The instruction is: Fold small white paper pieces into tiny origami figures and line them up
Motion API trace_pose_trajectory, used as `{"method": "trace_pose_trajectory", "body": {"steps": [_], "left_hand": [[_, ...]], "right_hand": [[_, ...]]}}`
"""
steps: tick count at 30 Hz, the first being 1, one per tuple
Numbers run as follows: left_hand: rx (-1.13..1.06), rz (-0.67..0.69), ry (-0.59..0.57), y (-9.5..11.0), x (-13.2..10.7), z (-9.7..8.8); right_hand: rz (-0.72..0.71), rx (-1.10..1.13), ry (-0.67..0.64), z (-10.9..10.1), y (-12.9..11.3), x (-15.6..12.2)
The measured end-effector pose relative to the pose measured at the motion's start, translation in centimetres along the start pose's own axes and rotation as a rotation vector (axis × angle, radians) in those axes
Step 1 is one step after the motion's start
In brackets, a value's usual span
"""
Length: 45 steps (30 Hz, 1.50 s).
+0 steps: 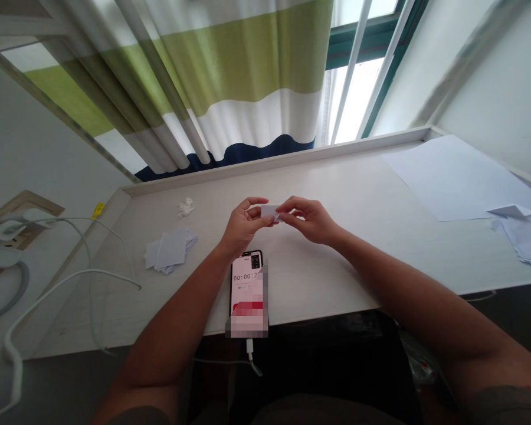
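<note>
Between my two hands, above the middle of the white desk, is a small piece of white paper (269, 210). My left hand (244, 225) grips its left side, with the thumb along the lower edge and the fingers behind. On the right side, my right hand (307, 218) pinches the paper between thumb and fingertips. The part of the paper under the fingers is hidden. Just below my left hand lies a phone (248, 289) showing a running-time display, partly blurred out. To the left sits a loose pile of small white paper pieces (171, 249).
A crumpled white tissue (186, 207) lies behind the pile. Large white sheets (460, 177) and a folded paper stack (524, 239) rest at the right. White cables (75, 277) run from wall plugs (9, 230) over the desk's left side. A raised rim (248, 168) borders the desk's back, before a curtain (248, 65).
</note>
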<state>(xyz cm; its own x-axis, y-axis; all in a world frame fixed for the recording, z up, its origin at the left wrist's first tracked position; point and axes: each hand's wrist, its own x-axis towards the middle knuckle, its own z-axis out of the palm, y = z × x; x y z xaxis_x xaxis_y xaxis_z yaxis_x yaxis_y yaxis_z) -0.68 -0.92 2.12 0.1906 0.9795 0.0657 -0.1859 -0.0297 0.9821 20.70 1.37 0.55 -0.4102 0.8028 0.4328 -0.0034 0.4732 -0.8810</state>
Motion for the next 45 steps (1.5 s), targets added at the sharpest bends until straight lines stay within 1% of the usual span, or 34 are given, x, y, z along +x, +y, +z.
{"method": "trace_pose_trajectory", "body": {"steps": [3,12,20,23,26,31,37,40,45], "left_hand": [[-0.003,0.000,0.004,0.1,0.0,0.1],[0.041,0.013,-0.011,-0.3,0.0,0.1],[0.155,0.013,-0.068,-0.2,-0.2,0.1],[0.220,0.035,-0.057,0.0,-0.3,0.3],[0.244,0.059,-0.037,0.0,-0.2,0.3],[0.262,0.107,0.001,-0.6,0.2,-0.1],[0.225,0.037,-0.064,-0.9,0.1,-0.1],[0.217,0.031,-0.066,-0.7,-0.1,0.1],[0.200,0.012,-0.099,-0.5,-0.2,0.4]], "right_hand": [[0.005,0.015,-0.012,0.0,-0.1,0.0],[0.052,-0.019,0.056,0.2,0.2,0.1],[0.051,-0.022,0.073,0.1,0.2,0.2],[0.051,-0.035,0.058,0.1,0.3,0.2],[0.047,-0.038,0.015,0.0,0.3,0.2],[0.039,-0.041,-0.004,0.0,0.6,0.2],[0.030,-0.028,0.010,0.1,0.9,0.2],[0.022,-0.001,0.024,0.1,0.9,0.3],[0.065,0.049,0.010,0.0,0.6,0.4]]}}
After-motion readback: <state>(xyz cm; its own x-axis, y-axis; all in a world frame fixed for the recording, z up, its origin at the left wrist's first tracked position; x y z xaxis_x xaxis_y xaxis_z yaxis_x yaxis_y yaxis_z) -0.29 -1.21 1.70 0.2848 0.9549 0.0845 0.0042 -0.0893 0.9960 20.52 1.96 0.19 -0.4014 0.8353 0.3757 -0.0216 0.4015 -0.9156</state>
